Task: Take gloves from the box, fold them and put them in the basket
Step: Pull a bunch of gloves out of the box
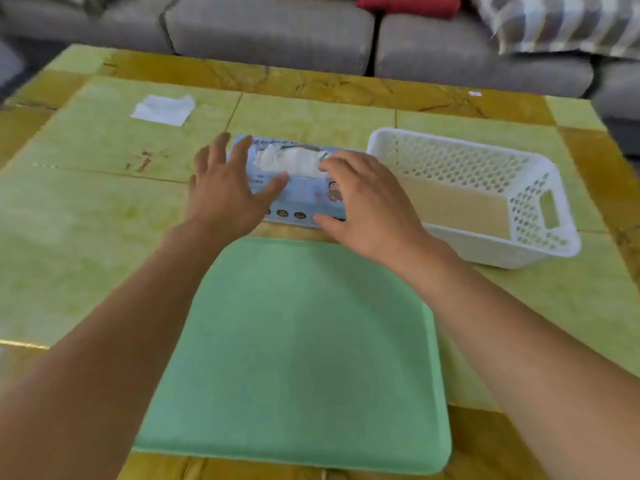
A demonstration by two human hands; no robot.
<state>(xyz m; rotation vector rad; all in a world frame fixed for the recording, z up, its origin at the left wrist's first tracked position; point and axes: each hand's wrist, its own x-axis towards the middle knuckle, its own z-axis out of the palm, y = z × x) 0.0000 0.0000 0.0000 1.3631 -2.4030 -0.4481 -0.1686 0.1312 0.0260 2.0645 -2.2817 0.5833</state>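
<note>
Glove box (298, 197), pale blue, lies flat mid-table between a green mat (298, 358) nearer the person and the far tabletop, with white gloves (289, 161) bunched at its top opening. Left hand (225, 192) rests on the box's left end, fingers spread and holding nothing; right hand (363, 199) covers its right end, fingers loosely curled at the opening, grip on the gloves not discernible. White perforated basket (540, 188) stands just right of the box; a white sheet (162, 110) lies at far left on the table (86, 202).
</note>
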